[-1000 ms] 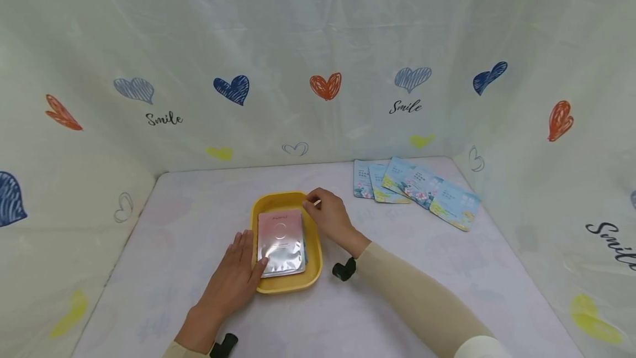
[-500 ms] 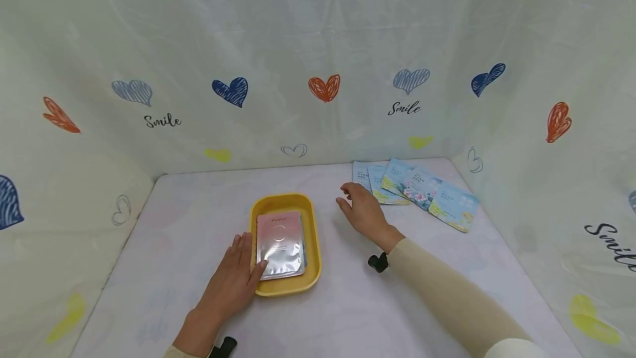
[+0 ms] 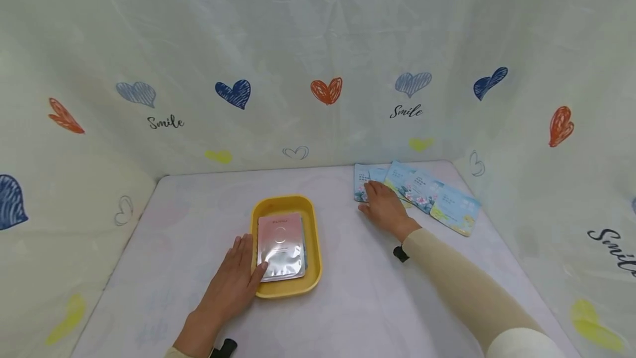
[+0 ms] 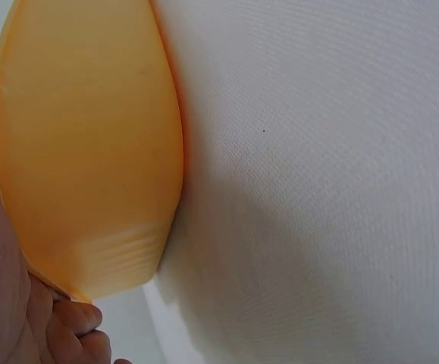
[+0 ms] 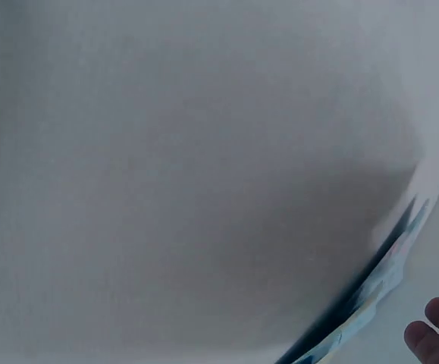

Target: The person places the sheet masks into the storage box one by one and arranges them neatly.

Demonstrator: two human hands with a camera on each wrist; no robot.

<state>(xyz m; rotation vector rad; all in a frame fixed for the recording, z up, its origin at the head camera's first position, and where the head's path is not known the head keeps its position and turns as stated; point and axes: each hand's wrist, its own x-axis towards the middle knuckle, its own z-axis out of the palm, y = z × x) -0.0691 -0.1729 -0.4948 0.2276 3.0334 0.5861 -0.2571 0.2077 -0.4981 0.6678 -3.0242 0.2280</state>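
Note:
A yellow tray (image 3: pixel 313 258) stands on the table with a pink-and-silver sachet (image 3: pixel 280 236) on top inside it. A sliver of blue shows under the sachet's right edge. My left hand (image 3: pixel 229 279) rests along the tray's left rim, fingers straight, thumb reaching over the rim. In the left wrist view that hand lies against the tray's edge. Reaching to the back right, my right hand (image 3: pixel 385 207) hovers over the left end of a fanned row of light blue sachets (image 3: pixel 419 185). The right wrist view shows its fingertips (image 5: pixel 425 340) apart from the sachets.
The white table (image 3: pixel 199 214) meets a cloth backdrop (image 3: pixel 278 37) printed with hearts and "Smile" at the back and both sides. The rightmost blue sachet (image 3: pixel 454 209) lies near the table's right edge.
My right hand has moved from the tray's upper right rim rightward to the blue sachets. The left hand and the tray have stayed in place.

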